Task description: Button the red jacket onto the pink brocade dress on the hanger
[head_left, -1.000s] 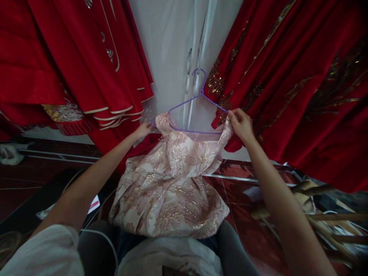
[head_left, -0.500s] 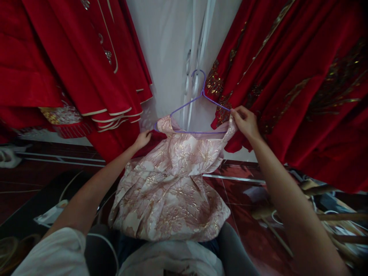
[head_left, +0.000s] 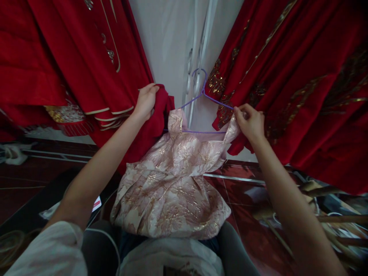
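My left grip [head_left: 146, 101] pinching red cloth [head_left: 159, 113], right grip [head_left: 251, 122] pinching strap [head_left: 230, 130] of pink brocade dress [head_left: 175, 188], purple hanger [head_left: 204, 91] inside

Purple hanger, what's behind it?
Behind the purple hanger show a white surface and, on the right, gold-trimmed red cloth. Whatever lies directly behind the pink dress is covered.

Gold-sequined red garments [head_left: 301, 76] hang right of pale doors [head_left: 166, 46]

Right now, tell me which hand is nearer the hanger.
Right. The right hand is at the right end of the hanger, by the strap; the left hand is off to its left, holding red cloth.
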Action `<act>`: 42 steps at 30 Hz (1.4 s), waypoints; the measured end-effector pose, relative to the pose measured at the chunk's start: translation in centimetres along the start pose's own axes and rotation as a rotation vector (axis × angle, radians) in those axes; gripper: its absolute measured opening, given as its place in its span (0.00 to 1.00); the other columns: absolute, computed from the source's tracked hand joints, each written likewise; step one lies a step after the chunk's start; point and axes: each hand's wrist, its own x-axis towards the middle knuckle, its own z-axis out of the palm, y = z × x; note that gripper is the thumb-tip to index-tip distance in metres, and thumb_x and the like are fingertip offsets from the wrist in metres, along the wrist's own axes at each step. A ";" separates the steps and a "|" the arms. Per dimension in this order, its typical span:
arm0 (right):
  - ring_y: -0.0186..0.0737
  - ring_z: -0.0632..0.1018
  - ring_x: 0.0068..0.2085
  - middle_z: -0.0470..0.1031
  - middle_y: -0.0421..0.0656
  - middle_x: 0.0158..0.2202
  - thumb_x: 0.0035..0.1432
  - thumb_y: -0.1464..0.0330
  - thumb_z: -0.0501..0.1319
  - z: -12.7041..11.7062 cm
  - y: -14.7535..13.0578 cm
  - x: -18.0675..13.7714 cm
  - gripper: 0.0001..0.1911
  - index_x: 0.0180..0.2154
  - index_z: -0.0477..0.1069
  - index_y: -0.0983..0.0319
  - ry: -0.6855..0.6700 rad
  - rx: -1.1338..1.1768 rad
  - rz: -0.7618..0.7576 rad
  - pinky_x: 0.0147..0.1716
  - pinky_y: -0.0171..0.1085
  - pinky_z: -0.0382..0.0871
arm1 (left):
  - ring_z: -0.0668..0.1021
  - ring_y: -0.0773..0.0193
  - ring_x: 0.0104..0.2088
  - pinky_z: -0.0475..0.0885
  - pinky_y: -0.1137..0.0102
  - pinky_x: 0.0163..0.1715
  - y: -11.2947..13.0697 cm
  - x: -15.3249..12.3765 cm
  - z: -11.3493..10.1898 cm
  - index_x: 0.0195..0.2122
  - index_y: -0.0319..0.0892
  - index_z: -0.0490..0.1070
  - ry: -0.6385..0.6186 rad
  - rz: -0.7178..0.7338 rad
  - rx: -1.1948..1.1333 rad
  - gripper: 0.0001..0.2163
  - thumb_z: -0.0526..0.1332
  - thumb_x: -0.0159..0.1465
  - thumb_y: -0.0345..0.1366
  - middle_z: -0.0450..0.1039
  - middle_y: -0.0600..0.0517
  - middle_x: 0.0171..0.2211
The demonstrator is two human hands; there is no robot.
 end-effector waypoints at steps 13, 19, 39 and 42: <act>0.42 0.73 0.29 0.75 0.43 0.27 0.60 0.47 0.50 2.7 -0.6 -2.6 0.23 0.35 0.71 0.57 -0.075 0.063 0.118 0.28 0.36 0.59 | 0.75 0.52 0.45 0.69 0.60 0.47 2.9 -6.0 0.0 0.30 0.43 0.77 -0.814 0.103 0.315 0.07 0.63 0.56 0.40 0.75 0.51 0.31; 0.37 0.68 0.23 0.60 0.39 0.15 0.55 0.49 0.55 5.5 1.1 0.8 0.25 0.17 0.63 0.60 -0.209 0.150 0.253 0.23 0.35 0.54 | 0.64 0.46 0.60 0.59 0.55 0.58 1.5 -5.3 -1.7 0.25 0.43 0.75 -0.808 0.238 0.510 0.13 0.67 0.52 0.48 0.71 0.45 0.49; 0.46 0.73 0.27 0.68 0.45 0.16 0.56 0.57 0.57 5.1 1.8 3.3 0.20 0.18 0.69 0.60 -0.140 0.082 0.213 0.31 0.41 0.61 | 0.76 0.52 0.44 0.69 0.65 0.45 -0.2 -0.9 0.3 0.35 0.40 0.76 -0.862 -0.073 0.279 0.14 0.67 0.45 0.29 0.78 0.48 0.34; 0.44 0.72 0.26 0.66 0.44 0.15 0.55 0.58 0.57 5.1 1.6 3.2 0.19 0.17 0.68 0.60 -0.131 0.091 0.202 0.31 0.41 0.61 | 0.77 0.57 0.39 0.69 0.68 0.43 0.1 -1.1 -1.0 0.31 0.41 0.77 -0.906 -0.062 0.339 0.07 0.64 0.52 0.35 0.77 0.51 0.28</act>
